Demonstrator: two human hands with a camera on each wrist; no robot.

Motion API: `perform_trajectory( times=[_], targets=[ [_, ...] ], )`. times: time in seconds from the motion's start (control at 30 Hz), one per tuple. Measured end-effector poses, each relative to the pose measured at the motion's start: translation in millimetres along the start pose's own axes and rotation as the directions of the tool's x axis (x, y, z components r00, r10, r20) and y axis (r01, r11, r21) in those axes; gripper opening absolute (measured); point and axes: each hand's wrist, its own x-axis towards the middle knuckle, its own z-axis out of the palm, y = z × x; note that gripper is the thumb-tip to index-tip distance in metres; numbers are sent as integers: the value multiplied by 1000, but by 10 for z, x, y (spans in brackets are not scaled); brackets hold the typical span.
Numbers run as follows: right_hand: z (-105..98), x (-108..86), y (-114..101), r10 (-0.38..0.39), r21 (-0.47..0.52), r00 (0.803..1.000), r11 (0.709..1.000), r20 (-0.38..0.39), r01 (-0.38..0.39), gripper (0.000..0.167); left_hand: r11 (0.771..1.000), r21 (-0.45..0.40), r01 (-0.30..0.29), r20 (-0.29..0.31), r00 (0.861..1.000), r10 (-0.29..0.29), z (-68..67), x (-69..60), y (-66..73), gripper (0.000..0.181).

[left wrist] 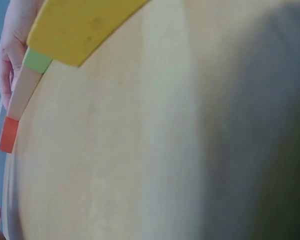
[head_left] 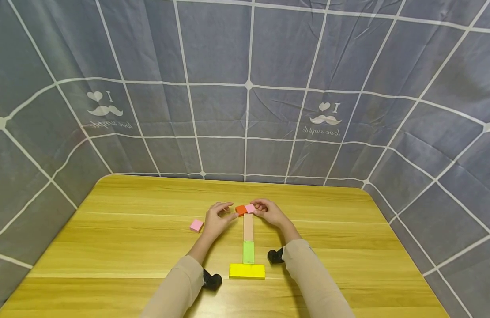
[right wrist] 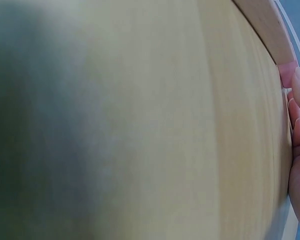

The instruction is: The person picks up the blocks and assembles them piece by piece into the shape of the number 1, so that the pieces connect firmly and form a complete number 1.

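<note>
At the top of a row of blocks, my right hand [head_left: 272, 213] pinches a small pink block [head_left: 250, 208] by its right end; the thumb meets that block [right wrist: 287, 75] in the right wrist view. Against its left side lies an orange-red block [head_left: 240, 210]. My left hand [head_left: 217, 221] is just left of the orange-red block, fingers loosely bent and nothing in them; the left wrist view shows a small gap. Below the pair, a beige block [head_left: 248, 227], a light green block [head_left: 248, 252] and a wide yellow block [head_left: 246, 271] run toward me.
A second pink block [head_left: 196, 225] lies on the wooden table [head_left: 130, 247], left of my left hand. Black wrist devices [head_left: 212, 281] hang under both sleeves. Behind the table's far edge hangs a grey curtain [head_left: 217, 110] with white lines.
</note>
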Motion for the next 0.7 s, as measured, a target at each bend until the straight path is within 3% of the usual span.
perform_trajectory(
  times=[0.17, 0.37, 0.53, 0.7],
  targets=[
    [21, 81, 213, 11, -8, 1000, 1000, -25, -11, 29, 997, 63, -50, -14, 999, 51, -32, -38, 40, 36],
    [21, 91, 248, 15, -20, 999, 1000, -41, -16, 28, 994, 100, -53, -60, 996, 59, -76, -88, 94, 38],
    [17, 77, 209, 28, -25, 999, 999, -39, -29, 28, 986, 163, -41, -63, 997, 52, -114, -148, 111, 38],
    [4, 15, 22, 13, -1, 1000, 1000, -24, -13, 28, 984, 178, -3, -76, 997, 16, -175, -211, 166, 39]
  ],
)
